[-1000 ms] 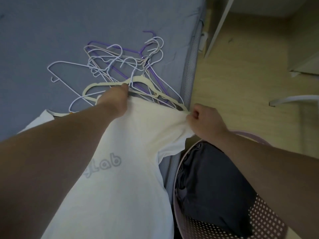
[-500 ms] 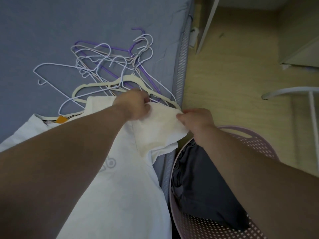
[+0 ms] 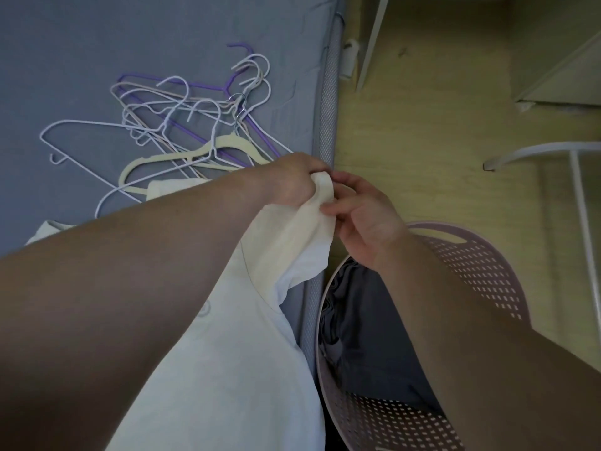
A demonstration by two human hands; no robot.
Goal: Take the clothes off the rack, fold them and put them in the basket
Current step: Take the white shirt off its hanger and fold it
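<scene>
A white T-shirt (image 3: 234, 369) lies on the grey bed, its body running toward me under my left forearm. My left hand (image 3: 292, 177) grips the shirt's right sleeve (image 3: 302, 236) near the bed's right edge and lifts it. My right hand (image 3: 361, 209) pinches the same sleeve's end between thumb and fingers, right beside the left hand. A pink perforated basket (image 3: 481, 275) stands on the floor against the bed, below my right arm, with dark grey clothing (image 3: 364, 333) folded inside.
A tangle of several white, purple and cream hangers (image 3: 195, 131) lies on the grey bed (image 3: 97, 53) just beyond the shirt. Wooden floor (image 3: 422, 141) lies to the right, with a white rack leg (image 3: 553, 151) and white furniture at the far right.
My left hand slid right along the shirt's shoulder to the sleeve end, meeting my right hand. The sleeve is now bunched and raised between both hands.
</scene>
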